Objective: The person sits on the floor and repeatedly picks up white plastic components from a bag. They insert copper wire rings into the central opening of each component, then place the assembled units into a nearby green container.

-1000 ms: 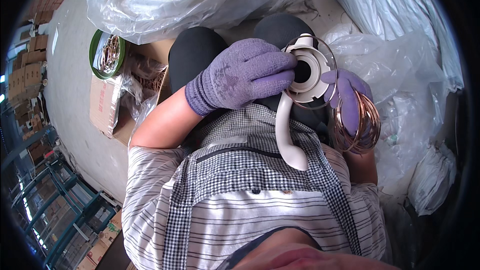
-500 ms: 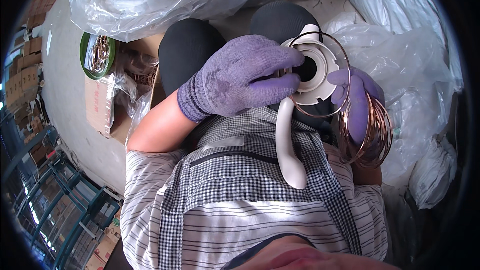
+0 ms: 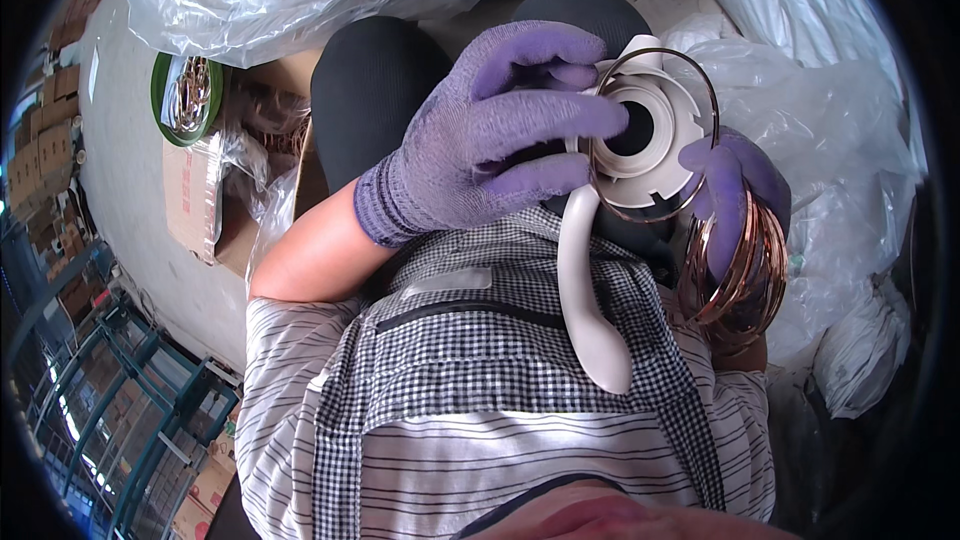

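A white plastic ring-shaped part [image 3: 655, 168] with notches in its rim and a long curved handle [image 3: 592, 305] is held up above my lap. A thin copper-coloured ring [image 3: 717, 120] lies around its central collar. My left hand [image 3: 470, 135], in a purple knit glove, has its fingers spread; the index finger reaches over the ring and collar, the thumb rests near the handle's root. My right hand [image 3: 745, 175], gloved alike, is closed round a bunch of copper-coloured rings [image 3: 735, 290], its fingertips at the part's right rim. What its hidden fingers do behind the part cannot be seen.
Left of my knees stands an open cardboard box [image 3: 193, 185] with plastic-wrapped pieces. A green round tray [image 3: 160, 105] with copper-coloured rings sits on it. Clear plastic sheeting [image 3: 300, 0] spreads ahead, more plastic bags [image 3: 820, 160] on the right. Teal metal racks [image 3: 130, 420] stand far left.
The white part and the copper-coloured ring have shifted slightly right. My left fingers, earlier together at the ring's left edge, have spread apart. My right hand has moved a little right with the bunch.
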Tool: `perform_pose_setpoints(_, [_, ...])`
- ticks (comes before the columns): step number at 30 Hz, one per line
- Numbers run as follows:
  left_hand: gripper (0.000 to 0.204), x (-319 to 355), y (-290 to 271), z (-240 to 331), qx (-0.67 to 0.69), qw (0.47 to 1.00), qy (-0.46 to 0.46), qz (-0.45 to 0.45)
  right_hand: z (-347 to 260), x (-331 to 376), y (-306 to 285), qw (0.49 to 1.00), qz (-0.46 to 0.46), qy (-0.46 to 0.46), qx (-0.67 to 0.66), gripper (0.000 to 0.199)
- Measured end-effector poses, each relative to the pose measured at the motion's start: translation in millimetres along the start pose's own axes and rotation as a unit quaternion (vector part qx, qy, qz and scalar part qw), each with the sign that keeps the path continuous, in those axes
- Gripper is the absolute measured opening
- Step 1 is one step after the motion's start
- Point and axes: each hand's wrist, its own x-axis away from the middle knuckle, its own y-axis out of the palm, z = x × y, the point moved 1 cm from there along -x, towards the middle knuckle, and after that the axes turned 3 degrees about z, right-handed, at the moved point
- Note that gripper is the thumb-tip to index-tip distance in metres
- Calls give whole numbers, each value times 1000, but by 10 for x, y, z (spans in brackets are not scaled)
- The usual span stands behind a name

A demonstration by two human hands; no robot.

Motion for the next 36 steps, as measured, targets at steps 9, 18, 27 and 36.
perform_pose_setpoints(9, [105, 176, 62, -96, 135, 983, -118, -26, -127, -28, 20, 1000, 4, 5, 6, 13])
perform_pose_setpoints(18, [111, 150, 45, -96, 141, 983, -110, -42, -17, -9, 0, 1000, 3, -16, -4, 19])
perform_pose_setpoints(27, [110, 126, 56, -71, 122, 984, -120, -43, 393, 70, -33, 980, -5, 40, -196, 32])
perform_pose_setpoints(36, [48, -54, 268, 57, -1, 976, -177, 126, 129, -37, 18, 992, -4, 25, -127, 17])
